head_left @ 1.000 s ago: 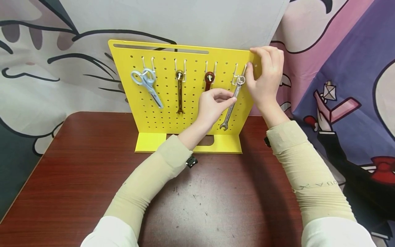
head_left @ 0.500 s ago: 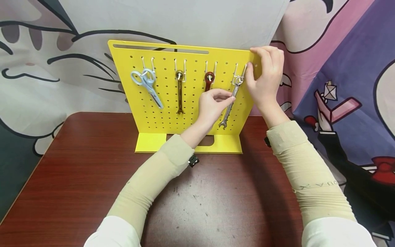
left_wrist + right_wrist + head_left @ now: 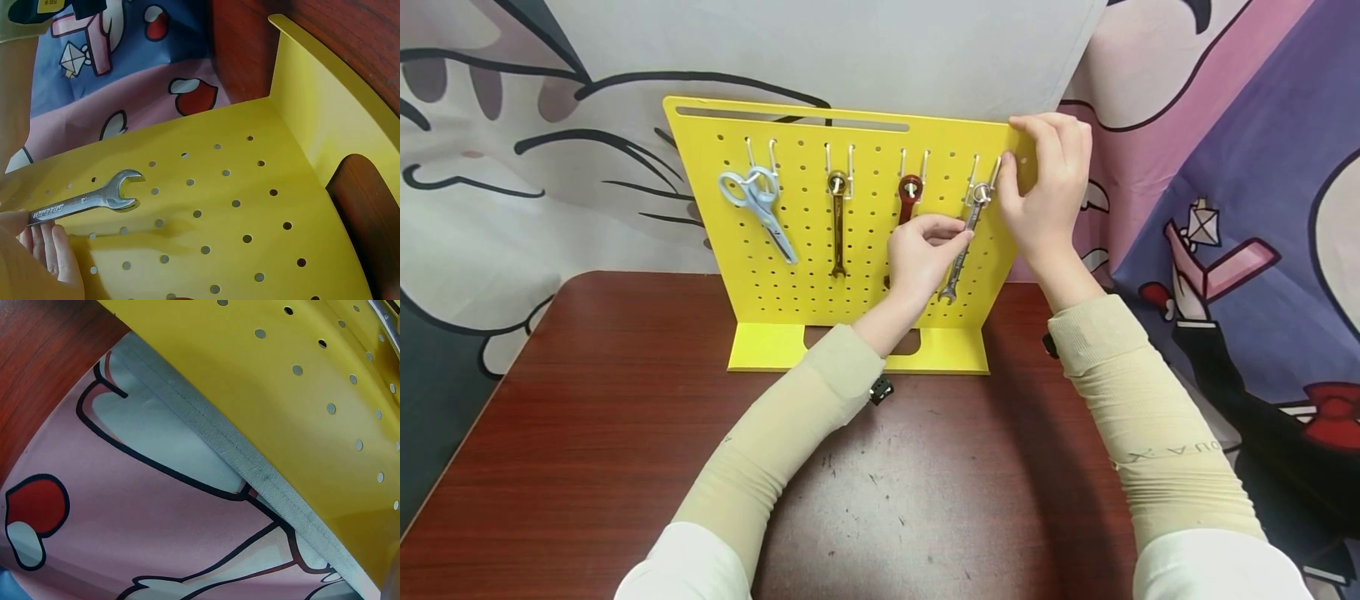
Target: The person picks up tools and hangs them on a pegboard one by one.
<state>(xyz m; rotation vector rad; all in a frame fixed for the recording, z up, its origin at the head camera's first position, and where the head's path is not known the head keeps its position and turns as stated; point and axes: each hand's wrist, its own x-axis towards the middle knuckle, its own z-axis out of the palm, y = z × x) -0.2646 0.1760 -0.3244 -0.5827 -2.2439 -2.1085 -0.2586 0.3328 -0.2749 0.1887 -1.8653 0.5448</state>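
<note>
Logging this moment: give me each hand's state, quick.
Left hand: pinches the silver wrench by its shaft.
Right hand: grips the yellow pegboard at its top right corner.

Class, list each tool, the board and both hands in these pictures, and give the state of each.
Silver wrench: ring end at hook, shaft tilted, held.
Scissors: hanging, closed.
Brass wrench: hanging straight.
Red-headed tool: hanging.
Pegboard: upright.
Left hand: pinching silver wrench.
Right hand: gripping pegboard's corner.
</note>
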